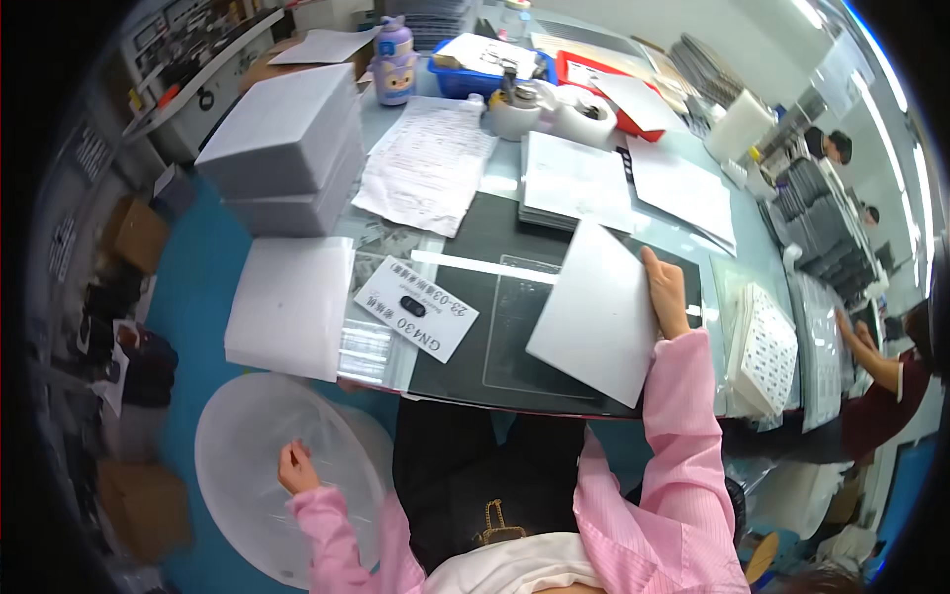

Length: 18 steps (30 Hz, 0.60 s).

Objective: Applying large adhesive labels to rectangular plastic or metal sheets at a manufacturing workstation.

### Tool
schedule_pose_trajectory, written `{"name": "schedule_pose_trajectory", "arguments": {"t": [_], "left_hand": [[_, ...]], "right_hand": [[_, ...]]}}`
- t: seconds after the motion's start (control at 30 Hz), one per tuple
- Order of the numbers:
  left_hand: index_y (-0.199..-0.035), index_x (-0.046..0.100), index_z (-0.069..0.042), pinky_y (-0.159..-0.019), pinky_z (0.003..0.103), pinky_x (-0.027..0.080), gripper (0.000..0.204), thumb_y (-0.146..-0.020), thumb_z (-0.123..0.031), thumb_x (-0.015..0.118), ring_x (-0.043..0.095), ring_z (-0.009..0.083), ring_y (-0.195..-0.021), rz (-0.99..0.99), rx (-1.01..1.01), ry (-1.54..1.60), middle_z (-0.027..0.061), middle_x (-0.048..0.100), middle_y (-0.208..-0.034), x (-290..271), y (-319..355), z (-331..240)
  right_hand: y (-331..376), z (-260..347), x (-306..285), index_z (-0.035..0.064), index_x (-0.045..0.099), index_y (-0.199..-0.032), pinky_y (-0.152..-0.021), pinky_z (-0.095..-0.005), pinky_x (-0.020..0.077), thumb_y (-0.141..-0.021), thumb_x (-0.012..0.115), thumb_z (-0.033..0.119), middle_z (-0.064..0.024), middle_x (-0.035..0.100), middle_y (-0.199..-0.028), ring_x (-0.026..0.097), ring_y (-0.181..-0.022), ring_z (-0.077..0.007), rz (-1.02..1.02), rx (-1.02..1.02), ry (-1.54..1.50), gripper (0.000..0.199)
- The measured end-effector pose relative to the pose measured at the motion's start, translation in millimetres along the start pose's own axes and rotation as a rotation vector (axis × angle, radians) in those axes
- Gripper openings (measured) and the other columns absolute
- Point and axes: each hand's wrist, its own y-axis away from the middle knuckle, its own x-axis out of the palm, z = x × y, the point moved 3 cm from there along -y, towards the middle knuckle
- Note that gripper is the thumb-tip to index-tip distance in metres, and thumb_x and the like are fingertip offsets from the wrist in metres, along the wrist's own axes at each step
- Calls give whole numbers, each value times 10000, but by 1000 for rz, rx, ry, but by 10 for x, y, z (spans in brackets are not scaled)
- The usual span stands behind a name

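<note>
My right hand is closed on the right edge of a stiff white sheet, which is tilted over the dark work mat. Under its left side lies a clear square plate. My left hand is over a large white round bin, its fingertips pinched together. What those fingers hold, if anything, is too small to make out. Left of the mat a white printed card with a small dark oval lies at an angle. Behind the white sheet is a stack of white sheets.
Tall stacks of white sheets stand at the left, with a lower pile before them. Farther back are a handwritten paper, a purple bottle, tape rolls and blue and red trays. At right, a co-worker's hands touch stacked sheets.
</note>
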Motion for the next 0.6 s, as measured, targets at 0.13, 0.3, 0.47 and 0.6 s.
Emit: {"name": "schedule_pose_trajectory", "arguments": {"t": [0.13,0.3,0.47,0.6], "left_hand": [[-1025,705,-3,-580,240,495,236,-1008,-143,517,645,99,-670,204,121,529,90,719,-820,-371,509,-1875],[-1438,408,22,-590,245,538,517,-1060,-328,438,684,180,-695,993,306,760,185,702,-1033,239,1139,-3367],[-1395,421,52,-746,306,594,412,-1056,-182,450,695,206,-800,1245,21,962,168,664,-1152,622,1516,-3932],[-1326,507,21,-856,324,565,351,-992,-72,560,638,197,-1056,1137,194,1123,139,648,-1169,784,1915,-4051]], "right_hand": [[8,37,122,-39,455,-591,-469,-347,286,-979,601,401,-22,329,-520,299,-527,-94,104,1,-1,605],[74,10,171,-53,465,-597,-475,-378,312,-980,585,406,-84,333,-505,304,-488,-143,170,13,2,609],[143,56,140,-31,476,-577,-462,-365,287,-985,577,418,-72,355,-479,294,-470,-134,175,-11,-39,615],[153,102,199,75,465,-531,-446,-271,271,-1017,555,376,51,375,-501,342,-485,-55,64,32,-403,580]]}}
